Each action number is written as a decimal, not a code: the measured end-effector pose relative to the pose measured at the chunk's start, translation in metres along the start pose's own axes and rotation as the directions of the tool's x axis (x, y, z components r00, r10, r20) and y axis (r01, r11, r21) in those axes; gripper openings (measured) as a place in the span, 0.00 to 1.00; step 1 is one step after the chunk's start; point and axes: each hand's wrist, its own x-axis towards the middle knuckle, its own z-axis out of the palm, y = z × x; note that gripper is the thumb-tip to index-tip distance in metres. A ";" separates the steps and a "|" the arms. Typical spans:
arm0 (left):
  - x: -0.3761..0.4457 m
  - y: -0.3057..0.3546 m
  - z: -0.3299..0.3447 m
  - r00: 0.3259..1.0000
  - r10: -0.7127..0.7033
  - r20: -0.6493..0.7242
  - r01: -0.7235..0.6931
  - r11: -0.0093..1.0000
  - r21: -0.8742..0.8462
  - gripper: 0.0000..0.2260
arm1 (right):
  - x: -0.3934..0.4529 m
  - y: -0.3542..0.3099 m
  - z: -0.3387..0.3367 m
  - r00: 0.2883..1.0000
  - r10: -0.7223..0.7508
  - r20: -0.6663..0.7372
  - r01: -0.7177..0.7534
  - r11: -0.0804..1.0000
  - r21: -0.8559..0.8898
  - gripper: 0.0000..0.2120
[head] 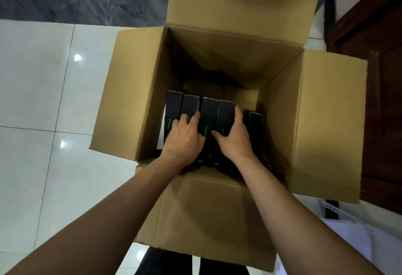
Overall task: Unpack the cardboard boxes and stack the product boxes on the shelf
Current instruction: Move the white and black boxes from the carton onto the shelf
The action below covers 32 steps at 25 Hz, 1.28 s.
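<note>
Currently on the unpack step: both hands are down inside the open cardboard box [330, 109]. Four black product boxes [208, 111] stand upright in a row against its near wall, and a fifth box [255, 120] sits lower, right of the row. The left hand [185, 137] curls over the two leftmost boxes; the right hand [236, 135] wraps the row's right end, thumb on top. Next move probably: squeeze the row together and lift straight up past the flaps. No shelf in view.

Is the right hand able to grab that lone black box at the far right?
Probably yes. The right hand lies right beside the lone box, the carton is open on top, and nothing covers that box.
</note>
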 end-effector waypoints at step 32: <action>-0.018 0.044 -0.020 0.950 -0.060 -0.307 0.011 0.987 -0.159 0.27 | -0.063 -0.019 -0.078 0.990 0.007 -0.140 -0.013 0.999 -0.040 0.47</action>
